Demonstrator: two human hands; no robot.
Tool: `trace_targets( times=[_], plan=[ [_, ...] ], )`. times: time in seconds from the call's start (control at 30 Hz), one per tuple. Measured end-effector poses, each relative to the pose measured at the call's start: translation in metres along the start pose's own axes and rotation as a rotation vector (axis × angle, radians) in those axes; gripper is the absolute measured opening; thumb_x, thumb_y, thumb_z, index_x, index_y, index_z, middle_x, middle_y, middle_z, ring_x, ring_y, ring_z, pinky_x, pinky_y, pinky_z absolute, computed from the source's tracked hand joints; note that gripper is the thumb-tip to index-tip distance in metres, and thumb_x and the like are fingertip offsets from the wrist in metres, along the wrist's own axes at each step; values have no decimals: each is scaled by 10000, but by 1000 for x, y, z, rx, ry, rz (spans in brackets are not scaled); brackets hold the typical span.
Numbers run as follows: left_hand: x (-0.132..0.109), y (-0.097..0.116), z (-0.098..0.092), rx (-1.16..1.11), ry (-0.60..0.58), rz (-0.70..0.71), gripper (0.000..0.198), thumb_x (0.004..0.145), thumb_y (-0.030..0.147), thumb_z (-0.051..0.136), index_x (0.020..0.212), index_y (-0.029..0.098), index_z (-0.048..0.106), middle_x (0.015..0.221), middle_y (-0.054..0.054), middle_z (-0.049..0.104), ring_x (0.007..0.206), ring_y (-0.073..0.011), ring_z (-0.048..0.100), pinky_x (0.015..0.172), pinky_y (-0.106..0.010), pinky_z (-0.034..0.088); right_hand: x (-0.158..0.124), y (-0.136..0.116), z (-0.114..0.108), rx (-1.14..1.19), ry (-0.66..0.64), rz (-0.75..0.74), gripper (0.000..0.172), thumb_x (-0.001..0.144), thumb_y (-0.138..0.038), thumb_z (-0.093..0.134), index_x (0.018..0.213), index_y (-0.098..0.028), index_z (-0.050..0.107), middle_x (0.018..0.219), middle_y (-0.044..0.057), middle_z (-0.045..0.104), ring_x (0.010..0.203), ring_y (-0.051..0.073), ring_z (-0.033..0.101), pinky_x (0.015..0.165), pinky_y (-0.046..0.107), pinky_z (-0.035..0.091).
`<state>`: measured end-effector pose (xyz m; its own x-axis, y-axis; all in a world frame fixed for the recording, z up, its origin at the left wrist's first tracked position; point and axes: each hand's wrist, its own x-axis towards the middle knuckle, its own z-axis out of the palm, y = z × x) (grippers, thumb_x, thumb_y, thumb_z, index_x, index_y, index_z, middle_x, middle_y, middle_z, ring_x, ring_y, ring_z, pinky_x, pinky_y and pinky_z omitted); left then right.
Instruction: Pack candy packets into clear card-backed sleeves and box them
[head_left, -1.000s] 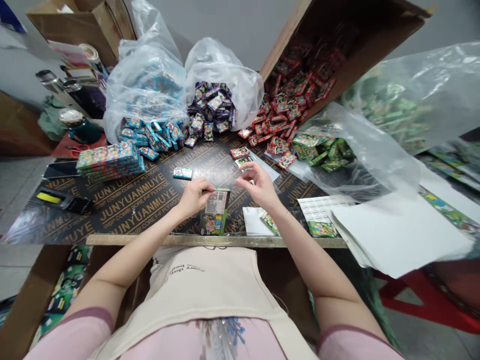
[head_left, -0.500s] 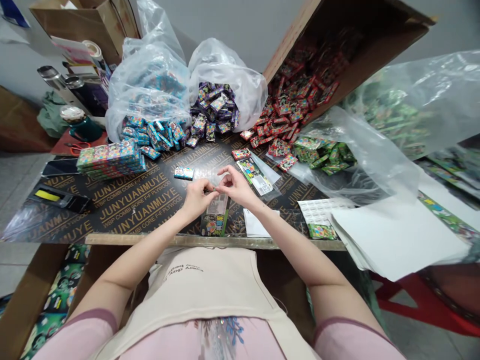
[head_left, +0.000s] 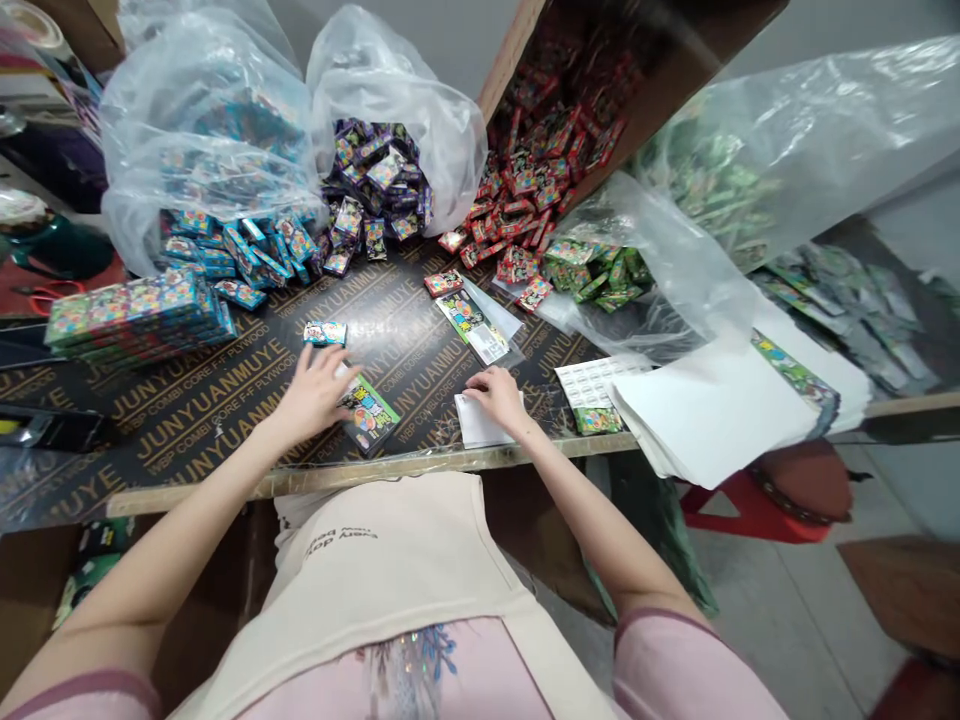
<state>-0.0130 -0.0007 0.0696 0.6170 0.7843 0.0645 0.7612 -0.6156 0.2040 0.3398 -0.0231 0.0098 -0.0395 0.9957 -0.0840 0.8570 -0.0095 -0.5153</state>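
My left hand (head_left: 313,392) rests with spread fingers at the left edge of a green-and-black printed packet (head_left: 369,412) lying on the dark board. Just beyond its fingertips is a small blue box (head_left: 325,333). My right hand (head_left: 496,397) touches the top of a small stack of white paper (head_left: 480,422) near the front edge; its thumb and fingers are close together, and whether they pinch a sheet is too small to tell. Farther back, another green-and-black packet (head_left: 469,322) lies on clear film, with a red box (head_left: 444,284) at its upper end.
Bags spill blue boxes (head_left: 255,250), purple boxes (head_left: 382,180) and green boxes (head_left: 596,270). Red boxes (head_left: 517,220) pour from a tilted carton. A stack of packed boxes (head_left: 139,312) stands left; white sheets (head_left: 682,400) and a sticker sheet (head_left: 600,385) lie right.
My hands have parted from above the packet. The left one has opened at the packet's side, and the right one has moved onto the white paper. The view has shifted to the right.
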Motion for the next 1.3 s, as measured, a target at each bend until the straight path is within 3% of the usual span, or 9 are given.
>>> trace_targets(
  times=[0.13, 0.23, 0.37, 0.5, 0.6, 0.83, 1.03, 1.2, 1.3],
  plan=[
    [21, 17, 21, 14, -342, 252, 787, 526, 291, 868, 1242, 215, 549, 1223, -155, 552, 1178, -356, 471, 1024, -579, 280, -5, 4, 19, -21, -37, -77, 27, 748, -183, 679, 755, -186, 653, 833, 56, 570, 877, 219, 508, 801, 338, 374],
    [33, 24, 31, 12, -428, 303, 750, 462, 348, 888, 1119, 157, 582, 1106, -157, 593, 1065, -348, 532, 922, -481, 387, -7, 2, 22, 45, -24, -139, 73, 764, -134, 621, 722, -185, 591, 806, 35, 543, 809, 185, 509, 757, 300, 381],
    [40, 25, 22, -155, -484, 319, 546, 585, 268, 828, 1046, 139, 565, 930, -89, 652, 872, -270, 607, 794, -355, 438, -13, 0, 22, 93, -13, -198, 125, 792, -117, 529, 697, -197, 514, 784, 25, 530, 728, 164, 499, 700, 281, 371],
    [41, 23, -8, -419, -191, 213, 504, 807, 197, 632, 1286, 203, 473, 1076, -73, 630, 949, -227, 603, 822, -312, 444, -18, 1, 22, 141, 16, -169, 114, 802, -144, 482, 716, -213, 452, 738, 20, 533, 699, 172, 503, 682, 286, 367],
    [41, 22, -19, -639, 69, 139, 379, 878, 238, 551, 1257, 232, 529, 1104, -61, 617, 987, -202, 587, 876, -307, 439, -18, 5, 19, 192, 10, -130, 79, 810, -158, 446, 762, -219, 434, 732, 14, 553, 681, 172, 530, 669, 285, 380],
    [29, 23, 7, -906, 409, -115, 153, 801, 274, 675, 921, 182, 702, 884, -50, 676, 852, -176, 609, 786, -297, 464, -15, -9, 7, 421, 148, -103, 81, 781, -241, 518, 721, -217, 470, 788, 31, 571, 673, 167, 536, 661, 307, 441],
    [23, 27, -6, -818, 480, -114, 91, 768, 245, 706, 831, 186, 737, 773, -41, 677, 738, -161, 627, 691, -289, 477, 6, -82, -25, 706, 387, -197, 122, 796, -279, 614, 727, -204, 546, 815, 29, 617, 797, 172, 583, 743, 319, 462],
    [21, 31, -14, -761, 484, -105, 89, 769, 235, 708, 821, 166, 730, 759, -49, 672, 711, -157, 622, 651, -278, 467, 24, -137, -28, 796, 193, -328, 172, 771, -301, 662, 848, -213, 536, 965, 39, 621, 871, 170, 606, 767, 319, 488],
    [20, 31, -13, -758, 486, -123, 96, 775, 247, 705, 834, 176, 730, 755, -44, 669, 708, -156, 621, 635, -271, 466, 25, -149, -15, 817, 28, -343, 258, 767, -297, 671, 938, -226, 491, 830, 2, 641, 761, 159, 631, 757, 328, 499]
  ],
)
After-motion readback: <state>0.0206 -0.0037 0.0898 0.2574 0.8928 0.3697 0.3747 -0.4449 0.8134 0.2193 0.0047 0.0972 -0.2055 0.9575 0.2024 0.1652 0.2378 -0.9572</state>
